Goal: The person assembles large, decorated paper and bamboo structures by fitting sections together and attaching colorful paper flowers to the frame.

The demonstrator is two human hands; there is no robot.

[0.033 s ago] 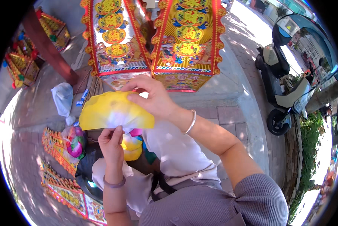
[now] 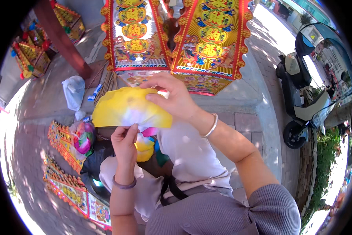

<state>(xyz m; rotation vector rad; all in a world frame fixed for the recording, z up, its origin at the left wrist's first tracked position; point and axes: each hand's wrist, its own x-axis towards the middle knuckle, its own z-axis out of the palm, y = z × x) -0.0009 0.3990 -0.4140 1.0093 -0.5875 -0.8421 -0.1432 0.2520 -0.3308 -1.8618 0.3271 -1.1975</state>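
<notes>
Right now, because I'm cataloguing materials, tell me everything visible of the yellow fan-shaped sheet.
The thin yellow fan-shaped sheet looks like paper or cloth, shading to white at its lower middle, where fine creases gather. It is spread open, held in the air, its uneven curved edge upward and straighter edge below. The left hand pinches it at the lower middle; the right hand meets its upper right edge.

Open paving (image 2: 248, 122) right of the yellow sheet (image 2: 115, 105), decorated panels (image 2: 205, 58) blocking ahead, black plastic (image 2: 95, 166) crowding lower left

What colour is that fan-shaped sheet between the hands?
The fan-shaped sheet is yellow, whitish at its lower middle; the head view shows it best.
</notes>
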